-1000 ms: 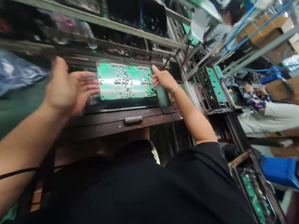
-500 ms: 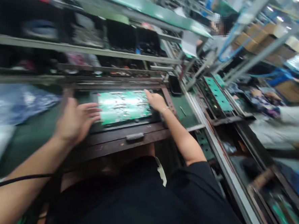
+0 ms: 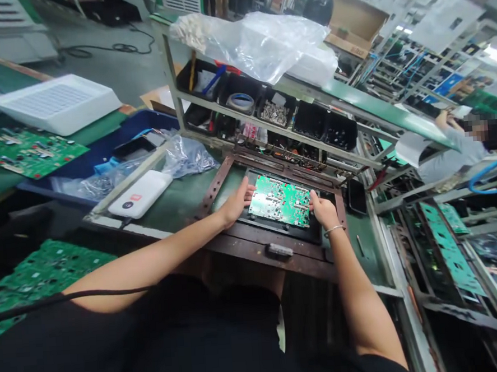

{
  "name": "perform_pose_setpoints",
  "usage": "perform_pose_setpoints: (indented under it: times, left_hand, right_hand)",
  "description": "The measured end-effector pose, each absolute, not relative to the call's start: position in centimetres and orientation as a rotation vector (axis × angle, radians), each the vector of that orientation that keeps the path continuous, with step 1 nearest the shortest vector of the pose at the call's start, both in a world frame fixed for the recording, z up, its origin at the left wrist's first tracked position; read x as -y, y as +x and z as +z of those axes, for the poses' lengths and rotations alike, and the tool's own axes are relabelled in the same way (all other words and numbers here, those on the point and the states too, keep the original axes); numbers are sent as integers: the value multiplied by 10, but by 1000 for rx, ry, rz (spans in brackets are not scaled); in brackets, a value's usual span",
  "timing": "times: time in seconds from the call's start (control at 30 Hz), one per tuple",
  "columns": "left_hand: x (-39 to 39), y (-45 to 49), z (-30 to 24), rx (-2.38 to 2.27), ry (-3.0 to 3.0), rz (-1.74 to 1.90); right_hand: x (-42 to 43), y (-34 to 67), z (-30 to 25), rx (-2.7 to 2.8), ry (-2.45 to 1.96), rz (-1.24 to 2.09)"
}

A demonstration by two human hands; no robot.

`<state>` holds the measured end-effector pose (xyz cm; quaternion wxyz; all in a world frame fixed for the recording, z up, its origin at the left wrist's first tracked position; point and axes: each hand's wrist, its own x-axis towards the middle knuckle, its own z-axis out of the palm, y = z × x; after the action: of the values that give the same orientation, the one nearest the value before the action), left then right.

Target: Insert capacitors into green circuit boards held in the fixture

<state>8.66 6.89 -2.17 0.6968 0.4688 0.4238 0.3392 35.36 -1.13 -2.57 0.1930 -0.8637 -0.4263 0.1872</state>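
A green circuit board [image 3: 280,201], dense with small components, lies over a black tray-like fixture [image 3: 259,226] inside a brown metal frame [image 3: 235,237]. At the board's left edge is my left hand [image 3: 236,202], fingers stretched out and apart, their tips at the edge. My right hand [image 3: 323,210] grips the right edge, thumb on top and the other fingers curled, partly hidden. A bracelet circles the right wrist. On the frame's front bar sits a small grey block [image 3: 279,250].
Parts bins [image 3: 274,112] stand on a rack behind the frame. To the left are a white device [image 3: 140,194], a blue crate [image 3: 80,190] and more circuit boards [image 3: 47,271]. A phone [image 3: 356,196] lies to the right. Another person [image 3: 448,145] works at the far right.
The camera view has swung left, bringing the crate, white device and left-hand boards into sight. Both hands remain at the board's two sides, and the left fingers stay stretched out.
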Motion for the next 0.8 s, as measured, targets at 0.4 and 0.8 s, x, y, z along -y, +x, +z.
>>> perform_pose_setpoints:
  times: [0.4, 0.8]
  left_hand:
    - [-64, 87, -35, -1006, 1197, 713]
    - [-70, 92, -42, -1040, 1453, 661]
  right_hand:
    - [17, 341, -20, 1262, -2590, 427]
    - [17, 332, -12, 1284, -2718, 464]
